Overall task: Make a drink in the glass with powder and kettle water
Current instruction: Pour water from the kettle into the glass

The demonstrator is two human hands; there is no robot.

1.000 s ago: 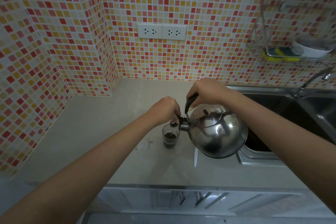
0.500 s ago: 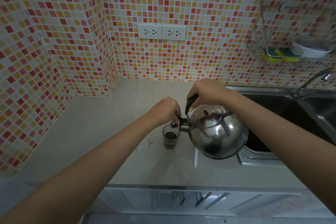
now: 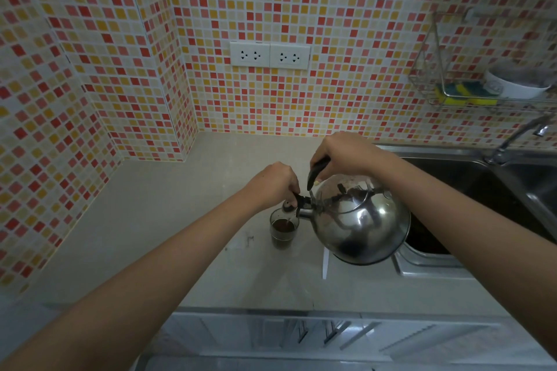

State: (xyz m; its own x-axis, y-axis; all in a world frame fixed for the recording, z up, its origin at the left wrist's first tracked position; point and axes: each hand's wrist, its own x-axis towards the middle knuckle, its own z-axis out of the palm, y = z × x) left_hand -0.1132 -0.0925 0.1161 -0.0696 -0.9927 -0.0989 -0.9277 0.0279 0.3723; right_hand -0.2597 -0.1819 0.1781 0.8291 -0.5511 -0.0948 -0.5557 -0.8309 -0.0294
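A small clear glass stands on the beige counter, part full of dark brown liquid. A shiny steel kettle is tilted leftward above it, its spout right over the glass rim, and a thin stream falls into the glass. My right hand grips the kettle's black handle from above. My left hand pinches the black spout cap lever, holding the cap lifted over the glass.
A steel sink with a tap lies right of the kettle. A wire rack on the tiled wall holds a sponge and a white bowl. Two sockets are on the back wall. A torn white sachet scrap lies under the kettle.
The dark liquid in the glass has risen slightly. Kettle and both hands have stayed almost in place.
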